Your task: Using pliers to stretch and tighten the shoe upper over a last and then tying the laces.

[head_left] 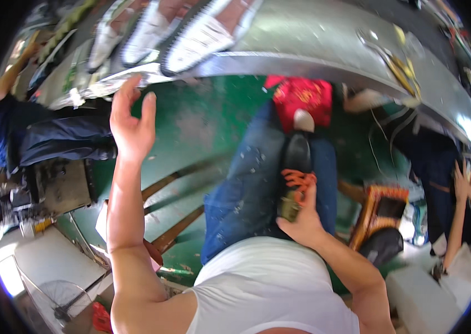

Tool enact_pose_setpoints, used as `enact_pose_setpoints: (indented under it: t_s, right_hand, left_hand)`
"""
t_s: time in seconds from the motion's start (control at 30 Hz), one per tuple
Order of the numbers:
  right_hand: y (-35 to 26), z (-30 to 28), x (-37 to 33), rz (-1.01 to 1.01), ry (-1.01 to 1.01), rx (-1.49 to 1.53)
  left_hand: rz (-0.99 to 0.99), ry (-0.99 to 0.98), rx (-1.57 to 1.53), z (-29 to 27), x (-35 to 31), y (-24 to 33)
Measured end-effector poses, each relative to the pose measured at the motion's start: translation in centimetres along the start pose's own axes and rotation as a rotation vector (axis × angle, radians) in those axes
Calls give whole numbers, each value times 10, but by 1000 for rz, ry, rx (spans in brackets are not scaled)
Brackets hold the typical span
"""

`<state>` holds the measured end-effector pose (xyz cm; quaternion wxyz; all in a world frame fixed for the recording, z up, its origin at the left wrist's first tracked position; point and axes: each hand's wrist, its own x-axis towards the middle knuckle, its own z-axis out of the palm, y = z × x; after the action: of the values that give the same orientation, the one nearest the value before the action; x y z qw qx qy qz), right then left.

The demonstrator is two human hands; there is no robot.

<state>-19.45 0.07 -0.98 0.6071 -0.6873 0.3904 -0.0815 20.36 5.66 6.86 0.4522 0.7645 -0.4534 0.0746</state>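
White vest (269, 281) behind outstretched left hand (133, 127)

Room between left hand (132, 127) and knee (262, 131); bench edge (280, 62) ahead.

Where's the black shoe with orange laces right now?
The black shoe is right of centre in the head view, over the blue jeans, the right hand holding its near end.

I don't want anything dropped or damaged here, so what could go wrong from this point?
Only the right hand holds the black shoe with orange laces above the blue denim trousers, so it might slip if that grip loosens. The open left hand is raised near the long grey metal bench; it could bump the large white shoe with dark edging, whose toe sits at the rim.
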Motion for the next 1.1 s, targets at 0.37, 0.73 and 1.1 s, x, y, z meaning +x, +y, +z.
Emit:
enact_pose_setpoints:
  t_s: [0.37, 0.73, 1.1]
  right_hand:
    - [-103, -148, 33, -30, -94, 905]
    - [-231, -315, 363, -348, 542, 395]
    - [-171, -270, 330, -869, 775, -792]
  left_hand:
    - [-314, -234, 811, -81, 203, -168]
    - [-577, 360, -835, -119, 68, -142]
    - [-662, -236, -1054, -41, -122, 41]
